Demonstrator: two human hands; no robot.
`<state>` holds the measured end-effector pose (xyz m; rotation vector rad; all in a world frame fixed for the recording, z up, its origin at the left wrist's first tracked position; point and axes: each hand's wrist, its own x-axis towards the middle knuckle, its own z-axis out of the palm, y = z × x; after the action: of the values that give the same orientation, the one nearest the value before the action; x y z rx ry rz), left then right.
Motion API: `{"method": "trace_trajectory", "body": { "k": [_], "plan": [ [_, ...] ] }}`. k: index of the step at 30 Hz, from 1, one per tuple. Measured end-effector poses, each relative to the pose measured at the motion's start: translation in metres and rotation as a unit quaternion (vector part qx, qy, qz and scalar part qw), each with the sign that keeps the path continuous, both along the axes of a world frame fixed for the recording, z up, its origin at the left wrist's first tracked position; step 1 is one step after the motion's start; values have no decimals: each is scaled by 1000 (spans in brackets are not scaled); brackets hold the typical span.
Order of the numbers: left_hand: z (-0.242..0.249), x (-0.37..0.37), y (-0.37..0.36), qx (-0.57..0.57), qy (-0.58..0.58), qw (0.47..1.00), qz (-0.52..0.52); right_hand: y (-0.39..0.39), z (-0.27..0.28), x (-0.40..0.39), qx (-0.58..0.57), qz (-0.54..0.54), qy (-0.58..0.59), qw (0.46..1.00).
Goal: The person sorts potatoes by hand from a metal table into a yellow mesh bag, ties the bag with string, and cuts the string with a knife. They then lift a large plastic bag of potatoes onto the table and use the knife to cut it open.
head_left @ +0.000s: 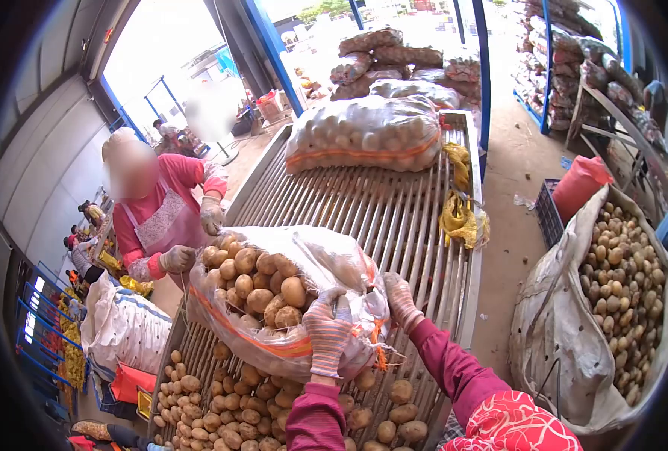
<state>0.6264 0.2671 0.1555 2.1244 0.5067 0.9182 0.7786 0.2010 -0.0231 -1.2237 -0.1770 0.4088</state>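
Note:
A white mesh sack of potatoes (pixel 311 259) lies on the slatted roller table, its open side showing many potatoes (pixel 262 289). My left hand (pixel 328 331), in a striped glove, is closed on the front of the sack's mesh. My right hand (pixel 401 301), gloved alike, grips the sack's right end, its fingertips partly hidden by the mesh. Orange ties (pixel 379 334) hang from that end between my hands. Across the table, a co-worker in pink (pixel 157 207) has one gloved hand (pixel 177 259) at the sack's far left edge and the other (pixel 212 214) just above it.
Loose potatoes (pixel 228 413) cover the near rollers (pixel 274 203). A full tied sack (pixel 368 131) lies at the table's far end, beside yellow bags (pixel 458 218) on the right rail. A large white sack (pixel 559 331) of potatoes stands on the floor at right, by a dark crate (pixel 547 214).

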Motion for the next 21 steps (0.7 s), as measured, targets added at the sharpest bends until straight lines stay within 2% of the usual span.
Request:
{"method": "trace_trajectory", "body": {
  "k": [3,5,6,8,9,11,13,16,18,21],
  "plan": [
    [12,-32,-9,15,61,998,9,-10,16,-29,-8,-31,-16,999],
    [4,-55,-18,23,16,1000,-8,-21,23,-57,27,-38,30,998],
    [1,-73,-26,-37,32,998,-31,-28,16,-66,6,-29,49,998],
    [-3,-108,-34,-132,35,988,-70,-38,19,-98,46,-31,88,995],
    [-3,-128,-38,-132,31,989,-62,-43,16,-112,44,-34,89,994],
    [4,-165,-48,-209,40,973,-87,-54,23,-146,41,-49,55,996],
    [4,-205,-56,-209,45,973,-89,-66,27,-184,48,-52,127,989],
    [3,-257,-68,-126,89,986,-62,-88,42,-229,4,-4,60,998],
    [2,-284,-72,-110,78,989,-58,-98,40,-250,-52,27,33,998],
    [-16,-302,-70,-101,61,990,-78,-109,41,-259,-58,61,-2,996]
  ]
}}
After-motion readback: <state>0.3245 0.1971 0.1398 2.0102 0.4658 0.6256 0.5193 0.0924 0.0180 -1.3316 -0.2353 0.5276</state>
